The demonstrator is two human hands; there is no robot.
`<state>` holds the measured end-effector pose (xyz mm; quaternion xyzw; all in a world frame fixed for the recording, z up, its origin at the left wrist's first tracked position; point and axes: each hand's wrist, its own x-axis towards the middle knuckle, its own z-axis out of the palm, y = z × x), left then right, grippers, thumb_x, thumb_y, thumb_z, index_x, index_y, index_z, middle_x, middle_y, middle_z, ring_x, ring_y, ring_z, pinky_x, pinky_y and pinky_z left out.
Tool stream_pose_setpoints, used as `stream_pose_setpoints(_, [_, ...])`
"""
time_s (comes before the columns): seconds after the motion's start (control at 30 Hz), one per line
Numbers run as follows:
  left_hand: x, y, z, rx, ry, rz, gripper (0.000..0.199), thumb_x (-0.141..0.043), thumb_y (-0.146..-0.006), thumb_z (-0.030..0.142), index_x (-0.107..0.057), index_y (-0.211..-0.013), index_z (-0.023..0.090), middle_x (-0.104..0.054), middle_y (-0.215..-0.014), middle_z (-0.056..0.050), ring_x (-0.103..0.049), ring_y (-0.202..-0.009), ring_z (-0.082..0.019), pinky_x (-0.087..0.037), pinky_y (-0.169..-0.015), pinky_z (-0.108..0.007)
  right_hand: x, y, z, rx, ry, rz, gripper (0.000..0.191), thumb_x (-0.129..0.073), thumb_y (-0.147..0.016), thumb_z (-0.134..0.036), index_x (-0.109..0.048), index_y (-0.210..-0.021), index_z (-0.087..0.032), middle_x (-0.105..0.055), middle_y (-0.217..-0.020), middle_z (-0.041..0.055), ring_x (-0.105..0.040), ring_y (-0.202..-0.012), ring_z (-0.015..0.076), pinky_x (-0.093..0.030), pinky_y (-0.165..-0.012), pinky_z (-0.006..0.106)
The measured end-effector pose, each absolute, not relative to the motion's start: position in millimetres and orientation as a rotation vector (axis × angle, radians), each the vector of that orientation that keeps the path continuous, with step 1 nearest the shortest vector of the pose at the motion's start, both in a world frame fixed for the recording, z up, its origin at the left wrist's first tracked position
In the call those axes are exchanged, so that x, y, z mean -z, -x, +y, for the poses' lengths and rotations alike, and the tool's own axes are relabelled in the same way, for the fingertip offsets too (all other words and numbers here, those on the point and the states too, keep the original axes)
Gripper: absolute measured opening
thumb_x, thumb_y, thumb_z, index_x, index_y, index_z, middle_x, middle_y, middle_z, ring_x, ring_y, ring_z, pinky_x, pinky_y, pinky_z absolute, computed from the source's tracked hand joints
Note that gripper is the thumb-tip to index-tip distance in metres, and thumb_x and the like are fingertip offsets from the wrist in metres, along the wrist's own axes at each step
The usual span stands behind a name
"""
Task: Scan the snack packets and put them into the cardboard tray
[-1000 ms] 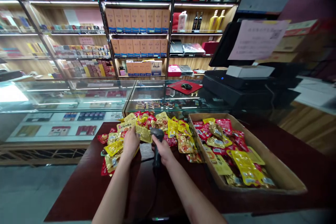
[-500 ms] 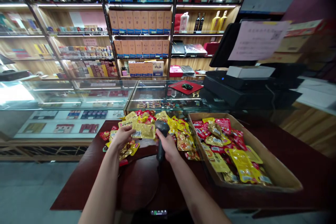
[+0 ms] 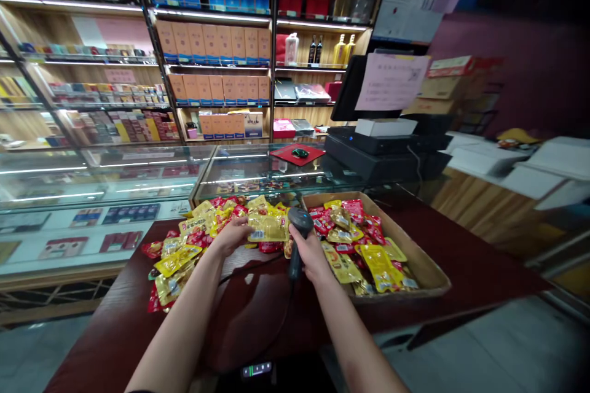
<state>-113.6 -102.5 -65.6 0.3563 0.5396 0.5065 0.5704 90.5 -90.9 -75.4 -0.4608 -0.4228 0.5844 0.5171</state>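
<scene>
Pretty simple scene: the left hand [image 3: 232, 236] has its fingers [image 3: 246, 226] gripping a crinkly yellow foil packet [image 3: 268, 228] over a loose heap of red and yellow packets [image 3: 177, 261] on the dark red bench [image 3: 465, 252]. The right hand [image 3: 313, 255] is clenched around a black barcode scanner [image 3: 300, 224], with its head just beside that packet. To the right, a low cardboard box [image 3: 431, 273] sits on the bench, filled with more shiny foil pouches [image 3: 353, 236] lying every which way.
</scene>
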Motion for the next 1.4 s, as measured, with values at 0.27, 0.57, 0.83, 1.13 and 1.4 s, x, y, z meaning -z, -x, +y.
stream_pose_setpoints(0.27, [77,112,-102,-1.135,-0.822,1.168,0.027,-0.078,-0.062,0.018,-0.061,-0.081,0.014,-0.069,-0.073,-0.004,-0.063,-0.057,-0.012,-0.050,-0.055,-0.021,70,-102,-95,-1.253,1.205,-1.116,0.043,-0.073,-0.064,-0.050,-0.071,-0.094,-0.018,-0.072,-0.083,0.0027,-0.063,-0.086,0.0218,-0.046,-0.081,0.031])
stream_pose_setpoints(0.57, [88,138,-95,-1.138,-0.720,1.098,0.038,-0.082,-0.059,0.016,-0.055,-0.086,0.016,-0.069,-0.084,-0.004,-0.068,-0.068,-0.017,-0.059,-0.063,-0.032,77,-86,-100,-1.240,1.155,-1.196,0.042,-0.072,-0.067,-0.049,-0.067,-0.096,-0.020,-0.071,-0.093,0.0059,-0.065,-0.092,0.0244,-0.052,-0.076,0.032])
stream_pose_setpoints(0.83, [66,147,-73,-1.243,-0.791,1.195,0.035,-0.081,-0.062,0.014,-0.058,-0.087,0.016,-0.064,-0.066,0.003,-0.060,-0.052,-0.009,-0.051,-0.049,-0.019,76,-52,-133,-1.466,0.994,-1.474,0.046,-0.062,-0.074,-0.057,-0.055,-0.101,-0.020,-0.067,-0.071,0.0035,-0.066,-0.052,0.0206,-0.051,-0.040,0.029])
stream_pose_setpoints(1.13, [77,147,-69,-1.254,-0.828,1.208,0.036,-0.083,-0.059,0.019,-0.054,-0.081,0.017,-0.052,-0.054,0.009,-0.042,-0.037,-0.002,-0.029,-0.035,-0.012,86,-36,-159,-1.490,0.947,-1.559,0.049,-0.058,-0.078,-0.060,-0.051,-0.102,-0.018,-0.067,-0.074,0.0053,-0.064,-0.046,0.0184,-0.047,-0.033,0.024])
stream_pose_setpoints(1.4, [92,152,-69,-1.289,-0.838,1.234,0.036,-0.082,-0.059,0.021,-0.053,-0.081,0.017,-0.050,-0.053,0.009,-0.043,-0.039,-0.004,-0.033,-0.037,-0.014,95,-28,-160,-1.597,0.958,-1.420,0.049,-0.060,-0.075,-0.061,-0.051,-0.101,-0.020,-0.063,-0.079,0.0020,-0.063,-0.046,0.0171,-0.051,-0.035,0.027])
